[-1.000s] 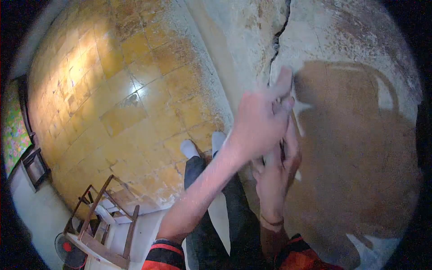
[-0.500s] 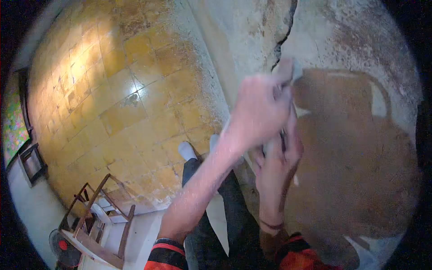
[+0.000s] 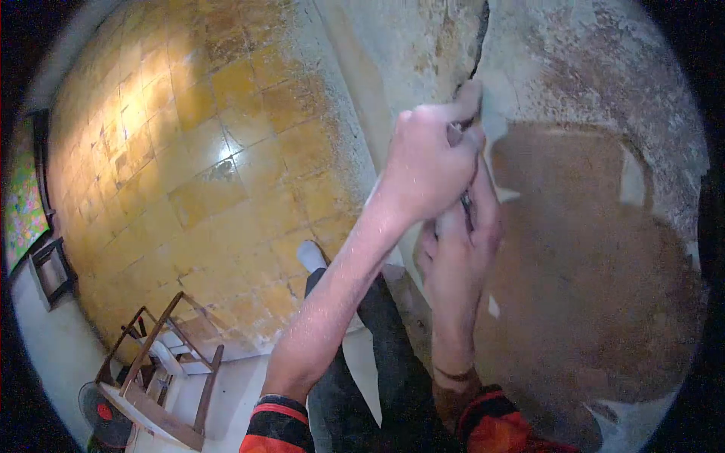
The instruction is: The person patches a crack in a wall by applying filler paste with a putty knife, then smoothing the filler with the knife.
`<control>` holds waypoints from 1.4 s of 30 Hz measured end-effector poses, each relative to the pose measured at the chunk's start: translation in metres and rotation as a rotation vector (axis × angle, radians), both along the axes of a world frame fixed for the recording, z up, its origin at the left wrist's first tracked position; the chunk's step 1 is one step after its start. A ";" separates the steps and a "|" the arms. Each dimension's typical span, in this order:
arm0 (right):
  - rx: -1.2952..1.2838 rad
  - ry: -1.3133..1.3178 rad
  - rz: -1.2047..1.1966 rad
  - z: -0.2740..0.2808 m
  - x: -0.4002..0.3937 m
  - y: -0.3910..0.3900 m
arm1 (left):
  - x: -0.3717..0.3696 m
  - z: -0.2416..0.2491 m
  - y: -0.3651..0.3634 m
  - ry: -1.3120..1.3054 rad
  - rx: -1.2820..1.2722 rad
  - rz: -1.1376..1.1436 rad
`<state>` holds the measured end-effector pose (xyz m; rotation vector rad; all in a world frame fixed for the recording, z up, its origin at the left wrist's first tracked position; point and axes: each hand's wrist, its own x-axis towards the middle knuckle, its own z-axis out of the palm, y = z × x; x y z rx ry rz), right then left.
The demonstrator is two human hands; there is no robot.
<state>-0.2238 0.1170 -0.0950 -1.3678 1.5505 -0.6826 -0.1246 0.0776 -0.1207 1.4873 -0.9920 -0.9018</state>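
Note:
My left hand [image 3: 432, 155] is closed at the wall, one finger stretched along the lower end of a dark crack [image 3: 480, 45]. Just below it, my right hand [image 3: 459, 260] is closed too, its upper fingers reaching up against the left hand. A slim dark tool [image 3: 466, 205] shows between the fingers, running up into the left fist. Most of it is hidden, so I cannot tell its kind. The plaster wall [image 3: 521, 90] around the crack is stained and flaking.
A brown patch [image 3: 589, 287] covers the wall at right. Yellow tiles [image 3: 204, 204] pave the floor at left, with my sock-clad foot [image 3: 310, 255] on them. A wooden chair [image 3: 151, 370] and a fan [image 3: 102, 415] stand at lower left.
Both hands have shifted slightly left and up along the wall, closer over the crack's lower end. They remain closed together.

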 end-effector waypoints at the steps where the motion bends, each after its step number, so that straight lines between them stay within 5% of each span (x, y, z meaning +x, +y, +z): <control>1: -0.016 0.000 -0.028 0.005 -0.005 0.011 | -0.005 0.005 0.010 -0.036 0.010 -0.023; 5: 0.266 -0.017 -0.115 0.031 0.004 0.005 | -0.007 0.000 0.007 -0.045 0.017 -0.040; 10: 0.006 -0.177 -0.077 0.005 -0.002 0.015 | -0.005 0.010 0.012 -0.025 -0.078 -0.063; 15: 0.188 -0.294 -0.124 0.034 0.019 -0.004 | 0.014 0.030 -0.007 0.151 0.140 -0.088; 18: 0.206 -0.237 -0.236 0.042 0.008 0.017 | -0.009 0.024 0.014 -0.018 -0.032 -0.044; 22: 0.103 -0.184 -0.099 0.038 -0.005 0.011 | 0.004 0.032 0.004 -0.052 0.073 -0.091; 33: -0.003 -0.048 0.013 0.009 -0.002 0.010 | -0.005 0.005 0.010 0.040 0.072 -0.054; 37: -0.012 0.141 -0.010 0.038 -0.017 0.030 | -0.028 0.011 0.027 -0.001 -0.060 -0.017; 42: 0.051 -0.132 -0.019 0.025 0.007 -0.003 | 0.008 0.022 -0.002 0.019 0.046 -0.030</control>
